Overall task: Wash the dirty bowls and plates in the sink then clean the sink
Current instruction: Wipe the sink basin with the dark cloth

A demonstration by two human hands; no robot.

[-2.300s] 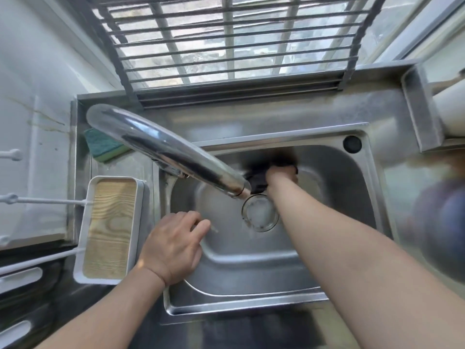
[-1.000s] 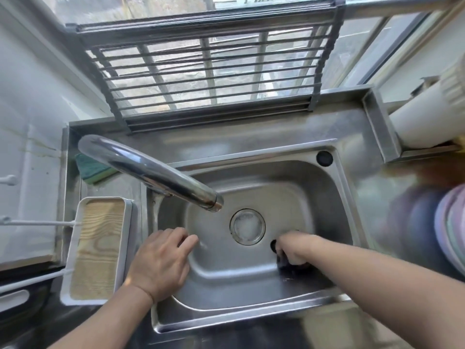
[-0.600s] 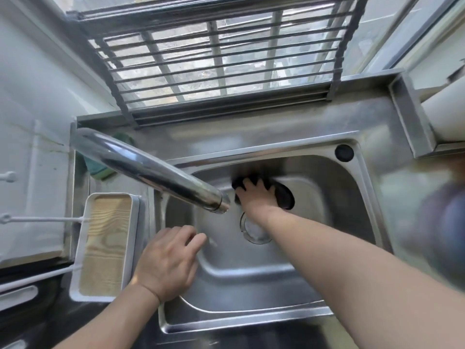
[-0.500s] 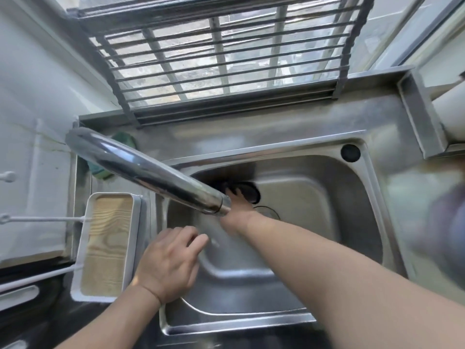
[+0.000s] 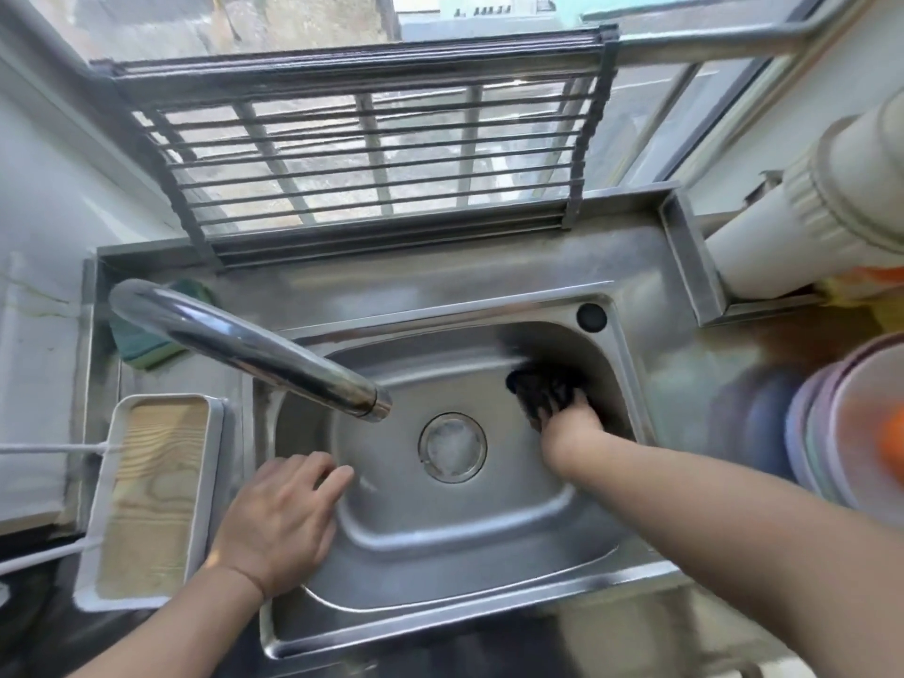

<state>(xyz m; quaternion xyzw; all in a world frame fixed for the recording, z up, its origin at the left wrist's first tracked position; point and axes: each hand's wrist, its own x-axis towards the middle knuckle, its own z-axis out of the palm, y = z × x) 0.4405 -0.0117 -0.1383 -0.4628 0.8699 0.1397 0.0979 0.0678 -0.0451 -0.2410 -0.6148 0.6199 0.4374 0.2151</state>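
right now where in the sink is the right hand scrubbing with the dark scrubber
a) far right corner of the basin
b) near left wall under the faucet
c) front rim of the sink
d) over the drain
a: the right hand presses the dark scrubber against the far right corner of the sink basin, right of the drain and below the overflow hole.

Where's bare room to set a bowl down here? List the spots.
Free: the basin floor between the drain and the near rim, and the ledge between the rack and the basin. Crowded: the far-right corner, where the right hand presses a scrubber; the left wall under the left hand; the plates on the right.
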